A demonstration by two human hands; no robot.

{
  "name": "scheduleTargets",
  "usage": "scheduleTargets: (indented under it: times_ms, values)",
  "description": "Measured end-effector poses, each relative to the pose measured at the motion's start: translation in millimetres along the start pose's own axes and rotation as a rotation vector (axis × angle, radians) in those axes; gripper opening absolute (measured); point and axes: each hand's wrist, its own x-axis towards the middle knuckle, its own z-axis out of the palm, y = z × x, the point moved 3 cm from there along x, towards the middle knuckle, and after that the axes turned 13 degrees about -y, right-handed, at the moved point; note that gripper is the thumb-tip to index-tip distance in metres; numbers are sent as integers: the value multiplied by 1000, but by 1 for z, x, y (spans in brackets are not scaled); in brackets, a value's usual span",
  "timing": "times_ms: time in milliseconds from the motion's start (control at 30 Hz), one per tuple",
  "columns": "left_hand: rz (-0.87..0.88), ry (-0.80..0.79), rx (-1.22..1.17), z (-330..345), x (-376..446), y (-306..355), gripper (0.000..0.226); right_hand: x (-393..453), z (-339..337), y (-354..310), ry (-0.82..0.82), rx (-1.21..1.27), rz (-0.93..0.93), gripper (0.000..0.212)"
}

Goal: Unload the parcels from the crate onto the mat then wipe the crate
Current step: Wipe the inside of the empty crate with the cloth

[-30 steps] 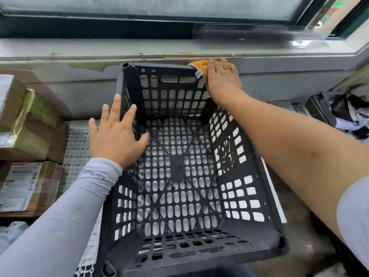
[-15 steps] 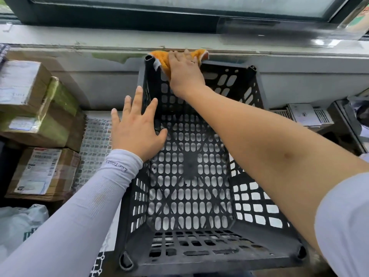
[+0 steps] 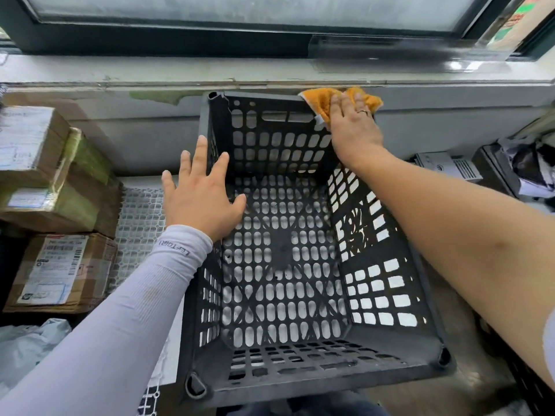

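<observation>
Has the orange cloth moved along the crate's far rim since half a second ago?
Yes. The orange cloth under the right hand slid from the black plastic crate's far-left corner to its far-right corner.

Black perforated plastic crate stands upright and empty; taped cardboard parcels are stacked left, beside the white grid mat.

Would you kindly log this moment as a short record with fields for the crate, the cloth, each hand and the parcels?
crate: black crate, empty inside, below the window sill
cloth: orange cloth on the crate's far right corner
right hand: right hand presses flat on the cloth
left hand: left hand rests spread on the crate's left rim
parcels: cardboard parcels stacked left of the crate
mat: white grid mat between parcels and crate
</observation>
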Motion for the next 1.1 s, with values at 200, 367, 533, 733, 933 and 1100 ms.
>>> scheduleTargets:
  times_ms: [200,367,533,733,933,1100]
  values:
    - [0,-10,-2,0,-1,-1,83,-29,8,4,-80,20,87,59]
    - [1,-18,-11,-1,-3,0,82,-57,17,11,-122,31,151,60]
    - [3,-22,-4,-1,-3,0,82,-91,26,11,-132,35,193,60]
    - [4,-27,4,-2,-4,0,81,-117,25,8,-182,28,210,61]
    - [2,-25,2,-2,-4,0,81,-155,27,10,-251,24,212,72]
    - [2,-22,-12,-1,-3,0,81,-193,44,21,-267,59,157,77]
